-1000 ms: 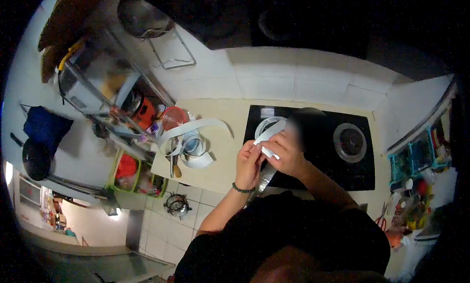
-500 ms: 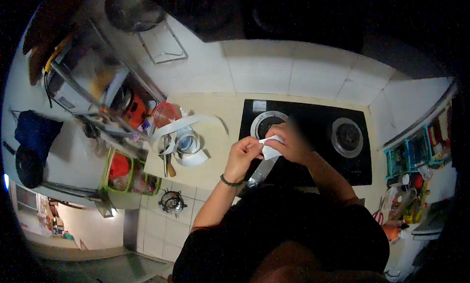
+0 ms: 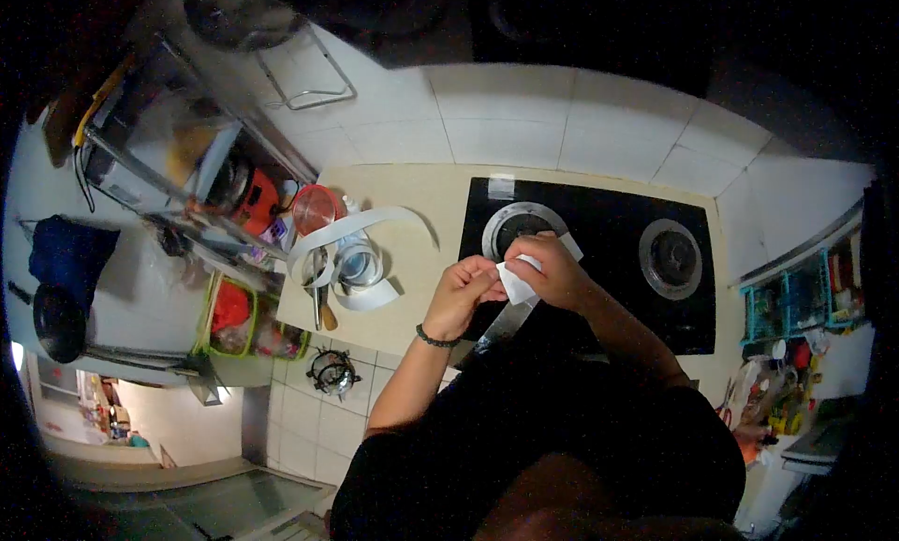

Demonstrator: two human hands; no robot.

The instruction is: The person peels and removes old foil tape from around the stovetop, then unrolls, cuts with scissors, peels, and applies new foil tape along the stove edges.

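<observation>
My left hand and my right hand meet over the front edge of a black two-burner stove. Both pinch a small white strip that looks like tape or its backing, folded between the fingers. A shiny silver strip hangs down from under the hands along the stove's front edge. A beaded bracelet circles my left wrist. To the left on the beige counter lie curled white strips around a roll of tape.
A red-lidded container and a spoon sit beside the curls. A cluttered metal rack stands at far left, a green basket below it. Teal baskets line the right wall. A kettle sits on the tiled floor.
Both hands have stayed together on the white strip, folding it smaller and shifting slightly over the left burner. The long end that stuck up a second ago is gone from view.
</observation>
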